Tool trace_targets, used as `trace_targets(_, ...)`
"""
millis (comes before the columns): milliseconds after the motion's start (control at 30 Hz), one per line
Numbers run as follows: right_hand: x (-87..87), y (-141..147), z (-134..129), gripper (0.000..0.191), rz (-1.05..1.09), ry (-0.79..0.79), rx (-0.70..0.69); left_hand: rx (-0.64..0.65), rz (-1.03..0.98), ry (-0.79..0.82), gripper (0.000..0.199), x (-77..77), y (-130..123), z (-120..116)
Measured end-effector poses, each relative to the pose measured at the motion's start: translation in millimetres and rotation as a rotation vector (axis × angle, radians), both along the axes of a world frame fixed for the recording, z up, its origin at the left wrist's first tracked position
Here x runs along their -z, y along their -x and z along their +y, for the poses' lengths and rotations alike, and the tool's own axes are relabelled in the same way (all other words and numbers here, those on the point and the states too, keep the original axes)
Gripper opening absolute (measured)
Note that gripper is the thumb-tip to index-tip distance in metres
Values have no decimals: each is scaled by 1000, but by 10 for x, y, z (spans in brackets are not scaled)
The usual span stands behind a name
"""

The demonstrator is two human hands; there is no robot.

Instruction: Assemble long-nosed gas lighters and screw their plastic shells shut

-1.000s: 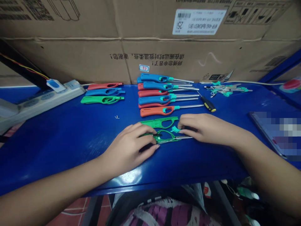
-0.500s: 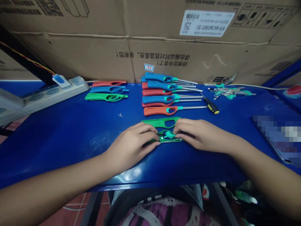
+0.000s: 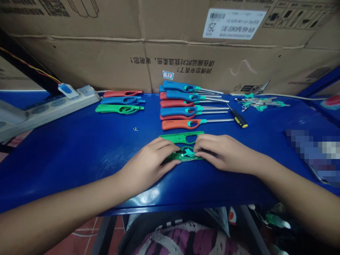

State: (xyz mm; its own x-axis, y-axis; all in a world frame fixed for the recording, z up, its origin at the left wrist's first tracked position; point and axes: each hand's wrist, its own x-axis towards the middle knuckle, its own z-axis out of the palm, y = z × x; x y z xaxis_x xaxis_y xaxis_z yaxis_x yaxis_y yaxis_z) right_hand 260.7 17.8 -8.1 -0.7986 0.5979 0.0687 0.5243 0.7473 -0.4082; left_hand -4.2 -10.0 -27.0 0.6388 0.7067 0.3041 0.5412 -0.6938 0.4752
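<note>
A green lighter handle half (image 3: 183, 158) lies on its back on the blue table, its inside facing up. My left hand (image 3: 150, 161) is closed around its left end, thumb in front and fingers behind. A teal trigger (image 3: 188, 152) sits in the finger loop of this half. My right hand (image 3: 219, 152) pinches at the right edge of the trigger; its fingertips partly hide what they grip. Just behind, the matching green handle half (image 3: 174, 138) with its own loop lies flat, close to the fingers of both hands.
Several assembled gas lighters (image 3: 180, 124) lie stacked behind, beside a black and yellow screwdriver (image 3: 239, 119). Loose teal and white parts (image 3: 259, 102) form a pile at right. Handle shells (image 3: 114, 108) and a power strip (image 3: 53, 108) are at left. A cardboard box (image 3: 106, 67) stands behind.
My right hand has shifted slightly left, its fingertips now closer to the trigger. My left hand stays on the handle half, with its fingers slightly changed in position.
</note>
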Motion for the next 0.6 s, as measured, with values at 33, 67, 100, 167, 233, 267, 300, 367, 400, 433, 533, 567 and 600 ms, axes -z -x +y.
trace_targets(33,0,3,-5,19,-9,-10,1,1,7,3,22,-1,-3,-3)
trace_targets(67,2,6,-10,19,-14,-24,4,1,12,5,22,-3,-6,-6)
trace_targets(100,8,12,-16,19,-17,-37,5,2,16,4,22,-3,-10,-11)
trace_targets(167,26,26,-26,19,-14,-62,0,1,17,-1,24,-2,-19,-21)
trace_targets(233,50,40,-30,19,1,-85,-17,-3,13,-3,25,-3,-28,-29)
trace_targets(267,61,45,-30,19,10,-101,-26,-7,12,-3,25,-6,-31,-32)
trace_targets(300,71,50,-29,20,18,-123,-36,-11,11,2,24,-9,-33,-34)
trace_targets(367,86,56,-26,21,20,-188,-61,-16,10,18,22,-20,-35,-34)
trace_targets(400,91,59,-25,22,13,-230,-75,-18,9,28,22,-26,-36,-33)
trace_targets(433,95,62,-25,23,5,-275,-88,-20,6,36,21,-31,-38,-32)
trace_targets(533,100,79,-35,29,-18,-396,-116,-30,20,54,20,-38,-46,-32)
trace_targets(567,101,85,-39,30,-22,-421,-121,-34,29,60,20,-38,-50,-33)
trace_targets(600,102,91,-42,31,-24,-437,-123,-37,36,65,20,-37,-53,-35)
